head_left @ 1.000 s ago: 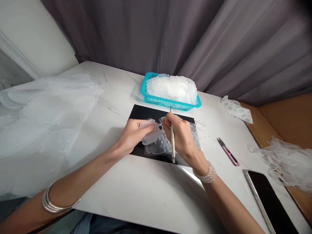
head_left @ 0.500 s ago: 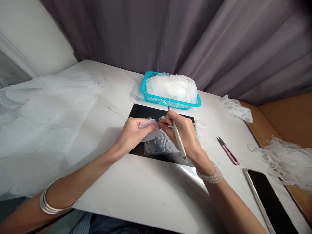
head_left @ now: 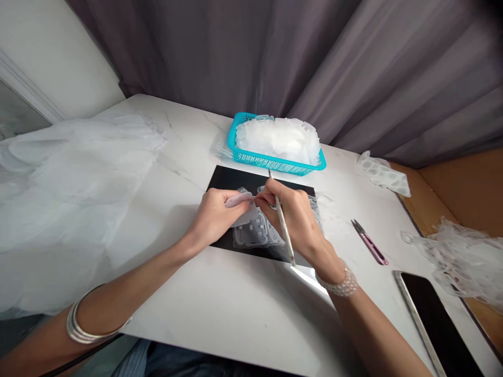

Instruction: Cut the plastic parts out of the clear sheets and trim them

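Observation:
My left hand (head_left: 216,215) is closed, pinching a small translucent plastic piece (head_left: 238,200) over a black mat (head_left: 231,180). My right hand (head_left: 295,219) is closed too. It carries a thin silver pick tool (head_left: 282,224) across the palm, and its fingertips pinch the same piece right against the left fingers. Under both hands a clear plastic sheet with punched shapes (head_left: 257,234) lies on the mat.
A turquoise basket (head_left: 275,161) heaped with white translucent pieces stands behind the mat. Pink thread snips (head_left: 369,242) and a black phone (head_left: 436,322) lie at the right. White tulle (head_left: 66,188) covers the left; more plastic scraps (head_left: 456,256) sit far right.
My right hand has shifted slightly left to meet the left fingertips, and the pick tool has swung from near upright to a slant. The left hand has barely moved.

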### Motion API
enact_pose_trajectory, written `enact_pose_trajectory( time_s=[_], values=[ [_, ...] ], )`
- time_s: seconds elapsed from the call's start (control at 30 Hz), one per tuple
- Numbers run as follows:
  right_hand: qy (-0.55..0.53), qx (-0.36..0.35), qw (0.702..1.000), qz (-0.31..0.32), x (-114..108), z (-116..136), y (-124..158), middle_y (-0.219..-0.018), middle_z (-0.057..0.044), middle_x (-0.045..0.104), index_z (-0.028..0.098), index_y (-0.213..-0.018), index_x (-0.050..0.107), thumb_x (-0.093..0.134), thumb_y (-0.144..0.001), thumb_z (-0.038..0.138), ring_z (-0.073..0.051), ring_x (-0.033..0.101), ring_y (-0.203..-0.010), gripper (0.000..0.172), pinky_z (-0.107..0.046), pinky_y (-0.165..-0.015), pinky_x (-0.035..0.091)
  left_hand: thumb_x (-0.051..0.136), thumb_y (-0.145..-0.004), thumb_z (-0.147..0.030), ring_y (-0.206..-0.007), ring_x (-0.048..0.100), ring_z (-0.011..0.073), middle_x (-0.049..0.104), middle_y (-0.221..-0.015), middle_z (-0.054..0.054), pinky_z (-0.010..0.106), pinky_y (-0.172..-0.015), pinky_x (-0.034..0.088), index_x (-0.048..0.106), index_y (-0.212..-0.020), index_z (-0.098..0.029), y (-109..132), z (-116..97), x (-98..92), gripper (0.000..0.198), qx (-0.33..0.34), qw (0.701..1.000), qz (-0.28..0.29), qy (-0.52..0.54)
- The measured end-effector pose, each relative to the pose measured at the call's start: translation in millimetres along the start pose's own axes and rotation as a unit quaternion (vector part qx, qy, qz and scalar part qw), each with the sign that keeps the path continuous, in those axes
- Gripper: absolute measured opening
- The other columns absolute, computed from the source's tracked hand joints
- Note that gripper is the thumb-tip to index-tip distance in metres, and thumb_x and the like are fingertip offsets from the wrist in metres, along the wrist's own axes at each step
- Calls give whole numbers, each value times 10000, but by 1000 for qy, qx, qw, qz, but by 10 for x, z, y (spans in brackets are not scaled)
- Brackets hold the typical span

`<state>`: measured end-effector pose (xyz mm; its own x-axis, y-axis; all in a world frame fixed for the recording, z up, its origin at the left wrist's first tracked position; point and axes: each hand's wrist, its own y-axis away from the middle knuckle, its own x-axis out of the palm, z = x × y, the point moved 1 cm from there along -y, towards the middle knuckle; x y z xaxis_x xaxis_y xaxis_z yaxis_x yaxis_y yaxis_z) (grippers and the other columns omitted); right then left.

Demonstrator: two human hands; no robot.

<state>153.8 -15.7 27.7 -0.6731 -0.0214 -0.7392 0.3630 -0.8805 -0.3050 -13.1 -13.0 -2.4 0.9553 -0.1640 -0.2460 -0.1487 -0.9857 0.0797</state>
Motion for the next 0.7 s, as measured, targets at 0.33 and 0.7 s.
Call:
enact_pose_trajectory(
  time_s=[0.33,0.7],
  values=[
    [39,-6,999,-25,133,18,29,-639,46,401,242,-736,262,469,-833,59,-113,321,-581,292,-244,-551,287,673,-796,-377,-589,296,100,300,-596,-44,264,-520,195,438,-558,-185,4,40,49,386,-8,999,-23,37],
    [0,37,996,-84,78,20,19,-635,50,464,237,-718,273,543,-824,154,-109,298,-594,302,-226,-551,319,679,-784,-350,-607,376,108,437,-620,-33,256,-540,281,563,-613,-179,5,75,72,268,-21,991,-29,130]
  ],
)
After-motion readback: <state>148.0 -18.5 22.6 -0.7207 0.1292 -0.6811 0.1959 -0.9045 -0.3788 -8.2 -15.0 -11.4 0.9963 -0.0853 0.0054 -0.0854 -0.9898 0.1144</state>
